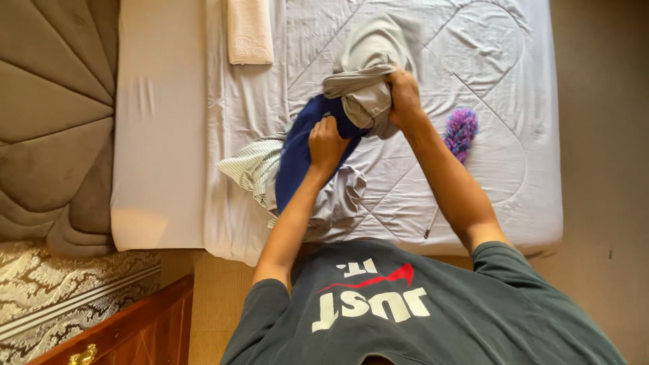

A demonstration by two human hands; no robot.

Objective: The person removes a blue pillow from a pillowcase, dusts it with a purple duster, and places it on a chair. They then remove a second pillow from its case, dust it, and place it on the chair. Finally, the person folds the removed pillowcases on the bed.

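I lean over a bed (162,135) covered by a pale quilted cover. My right hand (404,94) is clenched on a bunched grey garment (368,88) lifted off the cover. My left hand (326,142) grips a dark blue garment (292,159) just below and to the left of the grey one. Under the blue cloth lies a striped pale green shirt (251,169), and a crumpled light grey cloth (341,196) sits beside my left forearm.
A folded beige towel (249,30) lies at the far side of the bed. A purple and blue fluffy duster (460,132) with a thin handle rests right of my arm. A padded headboard (47,122) stands left, with a wooden cabinet (135,331) below.
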